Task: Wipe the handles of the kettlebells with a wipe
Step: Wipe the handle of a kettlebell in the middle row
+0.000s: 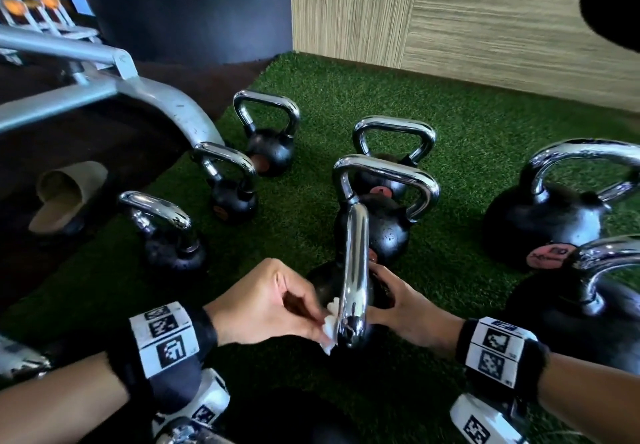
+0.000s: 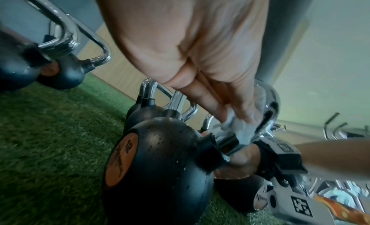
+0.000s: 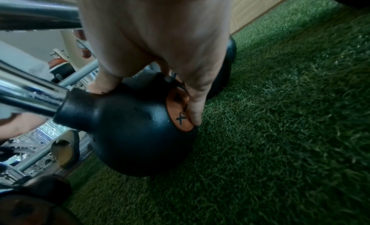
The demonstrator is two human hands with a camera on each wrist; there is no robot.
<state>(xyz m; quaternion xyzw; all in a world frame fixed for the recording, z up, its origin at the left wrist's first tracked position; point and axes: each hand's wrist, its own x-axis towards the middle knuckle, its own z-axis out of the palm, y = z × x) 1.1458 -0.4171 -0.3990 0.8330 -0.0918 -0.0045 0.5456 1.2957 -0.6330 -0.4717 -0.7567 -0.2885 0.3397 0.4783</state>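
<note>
The nearest kettlebell (image 1: 346, 291) sits on the green turf (image 1: 450, 166), near centre. The left hand (image 1: 270, 305) grip is pinched on a white wipe (image 1: 330, 326) against its chrome handle (image 1: 355, 270); the right hand (image 1: 405, 308) grip is spread, fingers clasping the black ball.

Left forearm (image 1: 59, 398): comes in from the lower left, a black wristband with white coded tags around the wrist.
Left hand (image 1: 266, 301): back turned up, fingers curled, thumb and fingertips pinching a white wipe (image 1: 329, 326) against the chrome handle (image 1: 353, 277).
Right forearm (image 1: 588, 391): comes in from the lower right, with the same kind of tagged band.
Right hand (image 1: 405, 301): fingers spread and bent over the black kettlebell body (image 3: 128, 130), thumb near the handle's base, a fingertip on the orange disc (image 3: 178, 108).
</note>
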